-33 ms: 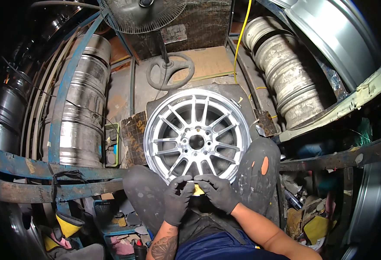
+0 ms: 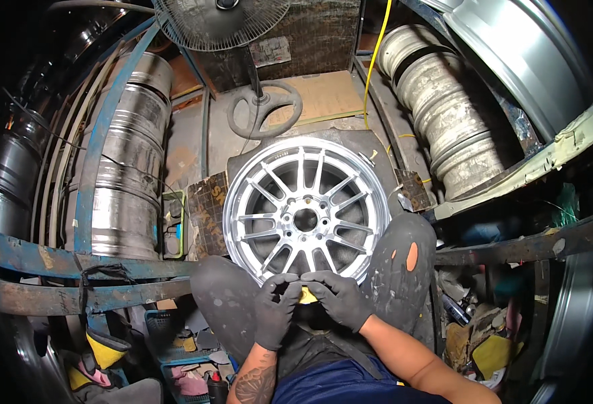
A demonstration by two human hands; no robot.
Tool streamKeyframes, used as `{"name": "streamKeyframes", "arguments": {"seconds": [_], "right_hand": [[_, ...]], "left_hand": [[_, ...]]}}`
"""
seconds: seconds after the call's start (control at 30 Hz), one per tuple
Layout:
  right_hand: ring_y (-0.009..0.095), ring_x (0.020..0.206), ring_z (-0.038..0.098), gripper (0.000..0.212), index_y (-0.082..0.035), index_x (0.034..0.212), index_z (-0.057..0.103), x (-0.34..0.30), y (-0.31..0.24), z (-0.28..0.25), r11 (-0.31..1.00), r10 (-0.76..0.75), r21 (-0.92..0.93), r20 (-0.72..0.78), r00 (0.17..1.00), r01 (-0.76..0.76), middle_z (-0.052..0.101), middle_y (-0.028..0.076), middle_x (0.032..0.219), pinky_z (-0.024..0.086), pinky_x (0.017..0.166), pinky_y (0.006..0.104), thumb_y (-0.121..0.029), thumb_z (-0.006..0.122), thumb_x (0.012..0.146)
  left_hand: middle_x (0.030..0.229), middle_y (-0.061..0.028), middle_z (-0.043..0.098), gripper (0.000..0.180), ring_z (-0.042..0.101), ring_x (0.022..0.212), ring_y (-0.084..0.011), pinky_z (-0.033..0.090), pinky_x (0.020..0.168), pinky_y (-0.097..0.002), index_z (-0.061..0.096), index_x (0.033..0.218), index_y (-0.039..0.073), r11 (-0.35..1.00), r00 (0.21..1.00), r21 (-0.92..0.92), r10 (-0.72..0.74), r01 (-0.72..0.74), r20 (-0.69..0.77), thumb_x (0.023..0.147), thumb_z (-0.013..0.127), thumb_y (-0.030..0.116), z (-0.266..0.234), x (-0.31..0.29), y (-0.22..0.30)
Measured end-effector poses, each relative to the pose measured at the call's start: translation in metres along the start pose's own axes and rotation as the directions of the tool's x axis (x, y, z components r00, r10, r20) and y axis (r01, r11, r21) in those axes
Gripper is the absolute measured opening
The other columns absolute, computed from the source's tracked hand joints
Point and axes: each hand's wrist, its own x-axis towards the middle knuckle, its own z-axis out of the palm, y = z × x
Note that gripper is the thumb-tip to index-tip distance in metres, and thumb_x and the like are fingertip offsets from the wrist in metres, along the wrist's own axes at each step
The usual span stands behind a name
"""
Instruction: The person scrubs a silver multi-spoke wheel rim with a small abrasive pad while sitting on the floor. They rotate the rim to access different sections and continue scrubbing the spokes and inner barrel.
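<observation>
Both my hands wear dark grey gloves and meet just in front of the wheel's near edge. My left hand [image 2: 276,311] and my right hand [image 2: 337,301] pinch a small yellow piece [image 2: 307,296] between their fingertips. Fingers cover most of that piece, so its exact kind is unclear. A silver multi-spoke wheel rim [image 2: 296,229] lies face up between my knees, with bolt holes around its open centre. Its near edge is partly hidden behind my fingers.
Stacked wheel barrels [image 2: 125,161] stand on the left and worn ones [image 2: 448,114] on the right. A steering wheel [image 2: 264,111] and a fan [image 2: 226,20] are beyond the rim. Blue metal bars [image 2: 40,259] cross at left. Baskets [image 2: 168,330] of scraps sit at lower left.
</observation>
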Motion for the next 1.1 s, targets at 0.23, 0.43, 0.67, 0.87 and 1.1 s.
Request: {"name": "streamKeyframes", "arguments": {"seconds": [0.23,0.43,0.67,0.87,1.1], "right_hand": [[0.020,0.108,0.073,0.032,-0.002,0.123,0.072,-0.001,0.004,0.004,0.994,0.048,0.097,0.008,0.999,-0.049,0.076,0.013,0.118,0.055,0.095,0.0318,-0.028,0.064,0.106],[0.017,0.103,0.073,0.035,-0.002,0.120,0.074,0.000,0.005,0.000,0.987,0.154,0.048,0.002,0.988,-0.154,0.077,0.011,0.113,0.056,0.092,0.0310,-0.032,0.064,0.106],[0.016,0.100,0.074,0.032,-0.003,0.119,0.075,0.000,0.003,-0.005,0.993,0.109,0.033,0.041,0.993,-0.110,0.078,0.011,0.110,0.057,0.089,0.0307,-0.030,0.066,0.105],[0.014,0.101,0.074,0.025,-0.004,0.117,0.078,0.007,0.000,-0.019,0.973,0.176,0.124,0.131,0.976,-0.193,0.079,0.010,0.111,0.057,0.090,0.0292,-0.022,0.070,0.102],[0.015,0.100,0.074,0.021,-0.003,0.116,0.078,0.004,0.007,-0.021,0.975,0.158,0.142,0.090,0.983,-0.169,0.079,0.011,0.110,0.056,0.090,0.0282,-0.014,0.071,0.099]], "left_hand": [[0.096,-0.0034,0.074,0.018,0.066,0.087,-0.0089,0.054,0.080,-0.0264,0.072,0.108,-0.001,0.996,0.999,0.074,0.044,-0.042,-0.030,0.101,0.073,0.016,-0.003,0.000,0.000],[0.093,-0.0050,0.075,0.021,0.068,0.085,-0.0094,0.055,0.077,-0.0269,0.073,0.106,-0.003,0.985,0.993,0.134,0.112,-0.109,-0.022,0.101,0.073,0.018,-0.001,0.002,-0.001],[0.089,-0.0078,0.077,0.015,0.070,0.081,-0.0115,0.056,0.075,-0.0278,0.076,0.098,-0.004,0.950,0.985,0.260,0.169,-0.173,0.040,0.098,0.073,0.010,0.001,0.002,0.013],[0.090,-0.0101,0.079,0.018,0.073,0.080,-0.0140,0.057,0.075,-0.0280,0.078,0.100,-0.001,0.955,0.985,0.242,0.162,-0.173,0.067,0.096,0.078,0.017,-0.002,0.003,0.013],[0.090,-0.0113,0.079,0.015,0.074,0.078,-0.0145,0.057,0.072,-0.0276,0.078,0.101,-0.001,0.910,0.962,0.315,0.242,-0.270,0.126,0.092,0.081,0.011,0.001,0.006,0.015]]}}
